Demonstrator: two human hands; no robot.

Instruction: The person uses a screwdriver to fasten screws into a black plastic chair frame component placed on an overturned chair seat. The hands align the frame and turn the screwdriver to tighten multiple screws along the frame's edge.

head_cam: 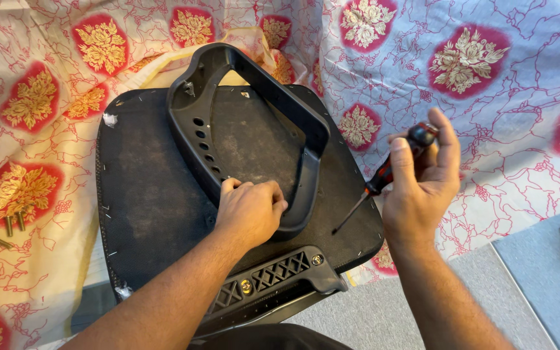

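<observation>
The chair seat base (157, 194) lay upside down on the flowered bedsheet (507, 129), its dark underside facing me and taking up most of the middle of the sheet. On it stood the black armrest loop (254, 123), its foot resting on the seat's underside toward the right-hand edge. As I judged it, that armrest was not yet fastened: I saw no screw heads at its foot. The other mounting bracket (273, 275), at the seat's near edge, already carried two screws, so that side looked done.

My left hand (249, 212) was pressed down on the foot of the armrest, fingers curled together over it, steadying it. My right hand (422, 178) hovered off the seat's right edge, fingers pinching the red-and-black screwdriver (387, 174) by its handle, the tip pointing down toward the seat.

Three brass screws (9, 228) lay loose by the sheet's left edge, well apart from the seat, seemingly still to go in.
</observation>
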